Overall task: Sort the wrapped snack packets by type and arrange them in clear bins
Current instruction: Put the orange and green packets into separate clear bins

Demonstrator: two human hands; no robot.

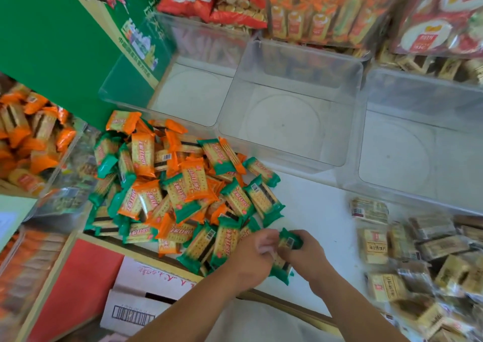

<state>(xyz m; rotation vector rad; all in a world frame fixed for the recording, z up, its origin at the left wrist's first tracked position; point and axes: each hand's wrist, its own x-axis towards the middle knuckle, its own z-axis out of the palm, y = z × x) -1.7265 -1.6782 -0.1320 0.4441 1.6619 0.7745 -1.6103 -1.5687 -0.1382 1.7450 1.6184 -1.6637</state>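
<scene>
We see a white tabletop [318,211] with three clear bins set wall to wall along its far side: the left bin [188,96], the middle bin [287,122] and the right bin [418,156], their open tops facing up. On the left lies the mixed pile [177,190] of orange and green wrappers. It touches the front of the left bin and reaches the tabletop's near wooden edge, and its pieces point every way. Blurred tan packets [386,247] crowd the right side. Between the two heaps we find a bare strip that runs from the hands to the middle bin's front wall. Close to the near edge, a small stack of green packets [288,241] is held with its long axis running away from the person, slightly tilted. The left hand [251,258] and right hand [311,255] curl around it from either side. The left fingers are blurred.
</scene>
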